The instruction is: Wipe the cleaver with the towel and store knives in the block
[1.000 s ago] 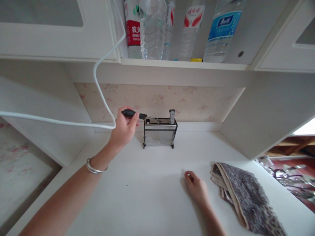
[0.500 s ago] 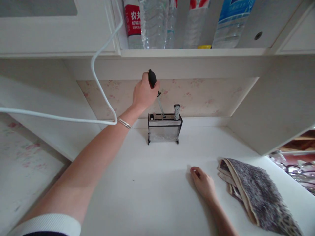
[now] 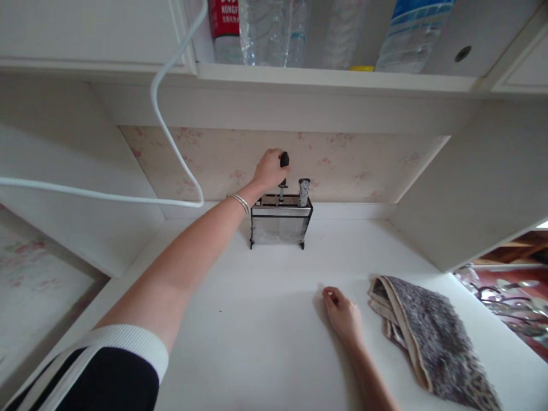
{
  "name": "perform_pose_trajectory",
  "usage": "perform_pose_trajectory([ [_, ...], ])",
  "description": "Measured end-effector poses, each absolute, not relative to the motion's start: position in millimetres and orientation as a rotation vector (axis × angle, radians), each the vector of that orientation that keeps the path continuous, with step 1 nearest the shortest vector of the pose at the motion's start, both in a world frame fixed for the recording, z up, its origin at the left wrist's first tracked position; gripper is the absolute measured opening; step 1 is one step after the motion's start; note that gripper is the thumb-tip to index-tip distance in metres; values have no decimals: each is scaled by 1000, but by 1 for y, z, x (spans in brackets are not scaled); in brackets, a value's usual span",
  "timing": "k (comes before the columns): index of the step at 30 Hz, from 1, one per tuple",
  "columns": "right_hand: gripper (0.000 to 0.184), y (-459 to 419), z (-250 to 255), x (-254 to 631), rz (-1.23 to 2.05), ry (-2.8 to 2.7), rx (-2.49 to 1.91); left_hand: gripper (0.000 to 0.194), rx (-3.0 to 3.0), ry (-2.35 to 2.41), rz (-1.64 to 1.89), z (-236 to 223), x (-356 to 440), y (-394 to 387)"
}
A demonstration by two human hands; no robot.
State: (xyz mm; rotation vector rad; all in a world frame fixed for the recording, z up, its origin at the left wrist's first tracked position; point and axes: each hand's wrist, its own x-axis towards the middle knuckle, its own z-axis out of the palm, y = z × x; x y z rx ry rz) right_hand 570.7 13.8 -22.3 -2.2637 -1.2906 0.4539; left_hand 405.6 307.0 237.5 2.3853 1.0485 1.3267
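Left hand (image 3: pixel 269 169) clamped on the knife's (image 3: pixel 283 171) black handle at the rack (image 3: pixel 280 220) by the worktop's back edge: stiff, sharp, handle-only. Right hand (image 3: pixel 343 318) rests flat, fingers loosely together.

The left hand (image 3: pixel 269 169) has come down from its raised position half a second ago, when it held the black-handled tool (image 3: pixel 283 161) high above the metal holder (image 3: pixel 280 220) with the thin shaft angled down to the slot. A second ago the tool lay level, pointing at the holder's left end. Now it stands upright with most of the shaft sunk into the holder, only the handle and a short piece showing, beside the speckled handle (image 3: pixel 303 190). The arm stretches farther forward, and the sleeve (image 3: pixel 124 365) shows more.
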Motion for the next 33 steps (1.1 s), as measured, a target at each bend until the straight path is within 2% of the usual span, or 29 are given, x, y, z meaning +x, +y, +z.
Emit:
perform_pose_trajectory([
  [3, 36, 15, -23, 570, 456, -1297, -2285, 23, 2385, 1049, 1344, 219, 401, 308],
  [11, 34, 17, -24, 570, 485, -1258, -2293, 31, 2326, 1028, 1283, 191, 399, 309],
  [20, 35, 14, -21, 566, 479, -1257, -2302, 55, 2166, 989, 1229, 183, 384, 295],
  [22, 34, 11, -23, 566, 497, -1263, -2266, 53, 2087, 1035, 1265, 179, 365, 289],
  [26, 36, 18, -22, 569, 682, -1073, -2056, 34, 1845, 1173, 1335, 151, 319, 271],
  [29, 38, 48, -3, 568, 811, -893, -1797, 30, 1652, 1226, 1288, 117, 295, 253],
  [33, 44, 113, 48, 565, 689, -844, -1579, 41, 1478, 1173, 1205, 87, 291, 235],
])
